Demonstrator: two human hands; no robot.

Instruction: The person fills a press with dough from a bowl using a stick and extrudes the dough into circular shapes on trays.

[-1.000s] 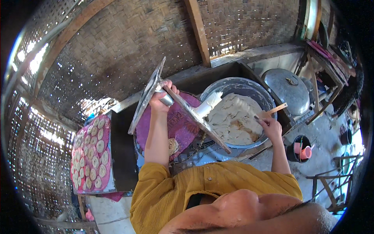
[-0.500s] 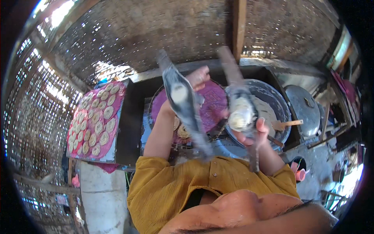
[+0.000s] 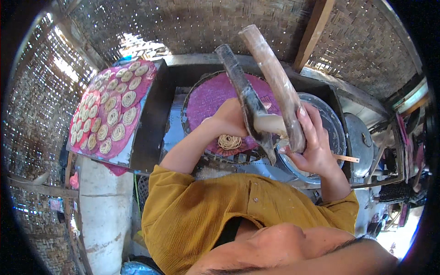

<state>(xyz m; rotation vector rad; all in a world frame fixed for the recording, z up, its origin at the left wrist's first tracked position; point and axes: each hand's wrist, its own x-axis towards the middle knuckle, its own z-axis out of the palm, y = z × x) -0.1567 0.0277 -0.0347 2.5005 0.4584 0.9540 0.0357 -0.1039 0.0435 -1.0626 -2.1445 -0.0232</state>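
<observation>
"Both wooden bars had swung together since the frame half a second earlier: there they were apart and blurred, and now they stood almost side by side, right of centre, with their long ends toward the upper middle of the frame."

"Where were the hands?"

"The left hand, near the centre, seemed closed on the dark wooden bar, though its fingertips were hidden behind it. The right hand was wrapped around the lower end of the pale wooden bar, thumb beneath, fingers along its outer side."

"And between the bars?"

"A pale cylindrical piece bridged the gap. I couldn't tell whether it was bare wood or coated in dough."

"Heavy, would you have said?"

"Fairly, I judged. Both bars looked thick, stiff and hard to break, but long enough to tip if held at one end. The middle, close to the crosspiece, looked the steadier hold; smears on the pale one could have made it slick."

"What lay below?"

"At centre, a round tray lined with purple, bearing a noodle coil near its lower edge. That looked soft and easily pulled out of shape, so I'd have lifted it from beneath. To the right, partly hidden by the right hand, sat the basin, with a wooden handle jutting past it. More coils covered a pink sheet at upper left."
</observation>
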